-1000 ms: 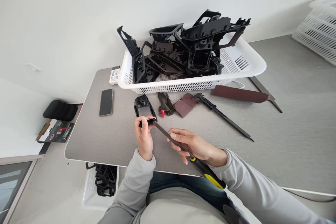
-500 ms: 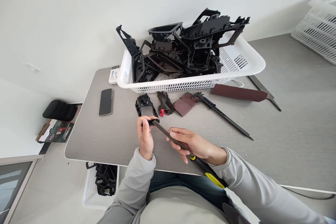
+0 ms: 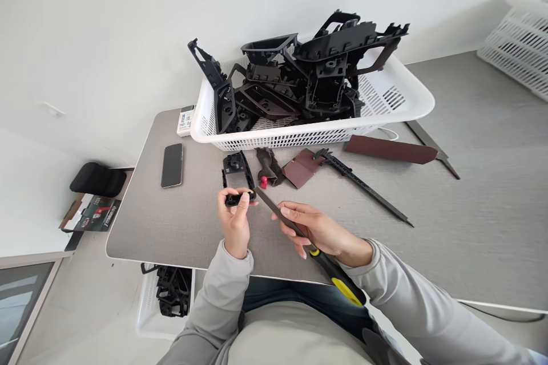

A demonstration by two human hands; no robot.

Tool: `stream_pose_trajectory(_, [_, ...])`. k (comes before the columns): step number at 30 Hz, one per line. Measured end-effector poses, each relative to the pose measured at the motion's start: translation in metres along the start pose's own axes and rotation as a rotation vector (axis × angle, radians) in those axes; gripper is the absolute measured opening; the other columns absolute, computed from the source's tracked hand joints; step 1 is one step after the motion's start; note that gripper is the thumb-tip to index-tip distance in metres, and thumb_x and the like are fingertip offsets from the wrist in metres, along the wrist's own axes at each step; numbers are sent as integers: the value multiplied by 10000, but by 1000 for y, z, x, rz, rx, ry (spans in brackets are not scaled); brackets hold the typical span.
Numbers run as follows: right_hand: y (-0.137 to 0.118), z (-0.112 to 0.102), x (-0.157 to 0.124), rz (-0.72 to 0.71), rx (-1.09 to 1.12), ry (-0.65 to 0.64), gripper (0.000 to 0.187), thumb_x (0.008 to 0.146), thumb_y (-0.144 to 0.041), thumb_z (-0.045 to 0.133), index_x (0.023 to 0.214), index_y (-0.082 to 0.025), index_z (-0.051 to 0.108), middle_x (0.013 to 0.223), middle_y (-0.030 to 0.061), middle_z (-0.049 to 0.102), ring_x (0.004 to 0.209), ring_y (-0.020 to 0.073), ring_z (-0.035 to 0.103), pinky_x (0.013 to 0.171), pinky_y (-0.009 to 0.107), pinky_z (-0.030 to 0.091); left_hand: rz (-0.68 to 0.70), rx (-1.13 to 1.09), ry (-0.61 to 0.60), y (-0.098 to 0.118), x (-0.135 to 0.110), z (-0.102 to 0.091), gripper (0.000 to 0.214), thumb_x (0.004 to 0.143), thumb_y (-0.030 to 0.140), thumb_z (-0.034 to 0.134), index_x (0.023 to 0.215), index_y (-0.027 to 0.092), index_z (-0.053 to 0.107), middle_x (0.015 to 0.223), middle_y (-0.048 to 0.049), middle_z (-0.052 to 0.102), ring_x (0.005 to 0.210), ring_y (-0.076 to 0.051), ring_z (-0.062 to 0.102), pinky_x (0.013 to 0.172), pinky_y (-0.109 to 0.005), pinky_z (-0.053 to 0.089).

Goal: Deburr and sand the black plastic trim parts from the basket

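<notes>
Left hand (image 3: 236,221): fingers and thumb closed on the near end of an open, rectangular black plastic frame (image 3: 233,162); the frame extends away over the grey textured tabletop (image 3: 188,217). Cannot tell whether its far end touches the surface.

Right hand (image 3: 310,225): fingers curled around the blade of a flat grey metal file (image 3: 271,203) with a black-and-yellow handle, which lies under the wrist. File tip at the frame's near right corner; contact cannot be told.

Just beyond the frame, to its right: small red knob-like piece (image 3: 264,182), against a crumpled dark brown cloth-like scrap (image 3: 269,165); then a folded maroon sheet (image 3: 302,170), touching the jaw end of a black caliper (image 3: 363,186).

Farther out: white slotted plastic basket (image 3: 274,141), heaped with black moulded plastic parts (image 3: 265,101). Dark-screened phone (image 3: 172,165) at left.
</notes>
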State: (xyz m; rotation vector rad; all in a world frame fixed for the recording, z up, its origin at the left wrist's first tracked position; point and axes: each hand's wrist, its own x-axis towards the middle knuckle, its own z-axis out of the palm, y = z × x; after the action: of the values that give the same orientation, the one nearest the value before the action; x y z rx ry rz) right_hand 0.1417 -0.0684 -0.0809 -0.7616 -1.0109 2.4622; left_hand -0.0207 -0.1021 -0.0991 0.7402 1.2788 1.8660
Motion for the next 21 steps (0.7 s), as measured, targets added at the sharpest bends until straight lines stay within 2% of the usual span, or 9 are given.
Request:
stream_pose_trajectory(3, [0,0,0,3,5,12,431,780,-555,715,910,-164,592,595,-77,484,369,27,315,334,202,469,3,-20,51,1,1,1,338,755,372,783,868,227,499,791,27,654,718,-108,637,609,-213,505])
stream_pose_trajectory(6, [0,0,0,-11,10,33,408,794,-542,705,895,-163,593,592,-75,476,372,27,308,336,198,460,21,-22,92,0,3,2,426,687,350,834,917,237,493,784,47,625,708,-98,621,628,-216,505])
stream_pose_trajectory(9, [-1,0,0,-18,14,56,412,790,-549,707,881,-163,594,582,-77,473,370,24,300,335,192,452,41,-16,87,-3,3,2,517,637,275,868,965,248,469,793,63,619,693,-83,605,679,-229,516])
stream_pose_trajectory(12, [-1,1,0,-5,16,54,431,767,-558,726,879,-162,597,579,-79,478,367,23,305,328,192,453,38,1,67,-5,3,2,517,657,254,851,976,253,444,777,71,620,668,-77,595,666,-224,513])
stream_pose_trajectory(17, [3,0,0,43,22,1,420,777,-550,722,887,-162,605,585,-79,482,367,25,319,333,197,471,18,-61,129,-4,3,3,495,656,293,853,954,245,460,751,77,603,646,-67,586,641,-206,507])
stream_pose_trajectory(21, [6,-2,1,86,42,-39,380,808,-515,711,900,-157,623,596,-73,475,389,31,344,376,204,507,-17,-143,133,-1,4,3,376,736,407,794,922,231,519,775,36,642,690,-87,622,624,-205,511])
